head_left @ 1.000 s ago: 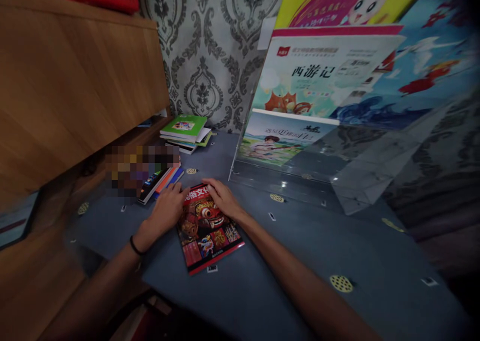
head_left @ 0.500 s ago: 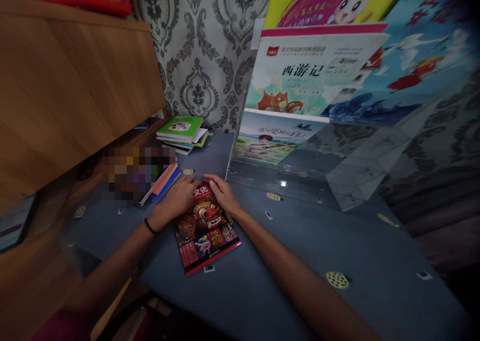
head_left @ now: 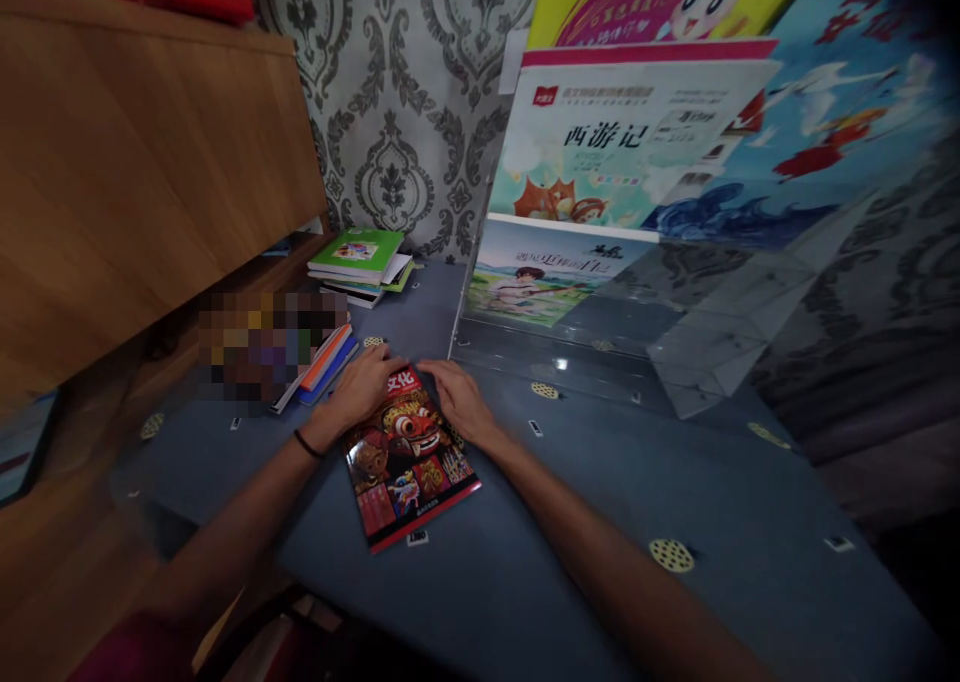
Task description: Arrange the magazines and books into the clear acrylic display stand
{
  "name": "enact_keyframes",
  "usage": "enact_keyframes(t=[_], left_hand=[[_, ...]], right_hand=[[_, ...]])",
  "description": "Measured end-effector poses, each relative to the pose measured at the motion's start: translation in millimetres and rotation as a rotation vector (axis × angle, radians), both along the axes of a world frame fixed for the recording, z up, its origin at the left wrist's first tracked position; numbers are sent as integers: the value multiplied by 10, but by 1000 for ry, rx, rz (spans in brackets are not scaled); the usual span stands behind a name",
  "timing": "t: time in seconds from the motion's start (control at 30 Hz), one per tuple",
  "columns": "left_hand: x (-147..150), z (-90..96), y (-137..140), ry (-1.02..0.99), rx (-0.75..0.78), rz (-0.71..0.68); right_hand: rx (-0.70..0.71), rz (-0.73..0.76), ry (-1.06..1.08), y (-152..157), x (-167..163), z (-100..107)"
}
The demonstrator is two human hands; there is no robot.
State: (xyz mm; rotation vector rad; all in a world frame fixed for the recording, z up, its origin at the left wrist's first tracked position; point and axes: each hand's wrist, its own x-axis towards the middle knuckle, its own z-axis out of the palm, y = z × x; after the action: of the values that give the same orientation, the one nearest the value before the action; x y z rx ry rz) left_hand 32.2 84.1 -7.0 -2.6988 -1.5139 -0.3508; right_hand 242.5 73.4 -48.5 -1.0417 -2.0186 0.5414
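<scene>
A paperback book (head_left: 416, 452) with a red, mask-covered front lies flat and slightly turned on the blue-grey table. My left hand (head_left: 367, 387) covers its upper left corner, with fingers bent round the edge and the thumb near the top. My right hand (head_left: 461, 399) lies along the upper right edge; its fingers are stretched out and reach to the top corner. The undersides of both hands are hidden.
A clear acrylic stand (head_left: 705, 362) with several picture books rises at the back right. To the left are a small pile of books (head_left: 356, 252) with a green one on top and slanted books (head_left: 322, 367). A wooden cabinet (head_left: 150, 182) overhangs the left side.
My right hand has slid slightly right and down, away from the book's top middle. My left hand stays on its corner, and the book has barely moved.
</scene>
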Motion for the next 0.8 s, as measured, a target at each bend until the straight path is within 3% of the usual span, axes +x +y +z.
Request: enact_keyframes(t=[0.17,0.27,0.6,0.8], left_hand=[[-10,-50,17,-36,12,-17],[-13,-61,12,-21,2,-9],[-13,-7,-43,5,-7,-66],[-2,-94,-14,-42,44,-148]], right_hand=[[8,14,-331,-112,29,105],[14,2,-415,-124,9,137],[32,14,-386,-122,48,88],[81,31,-355,-229,215,13]])
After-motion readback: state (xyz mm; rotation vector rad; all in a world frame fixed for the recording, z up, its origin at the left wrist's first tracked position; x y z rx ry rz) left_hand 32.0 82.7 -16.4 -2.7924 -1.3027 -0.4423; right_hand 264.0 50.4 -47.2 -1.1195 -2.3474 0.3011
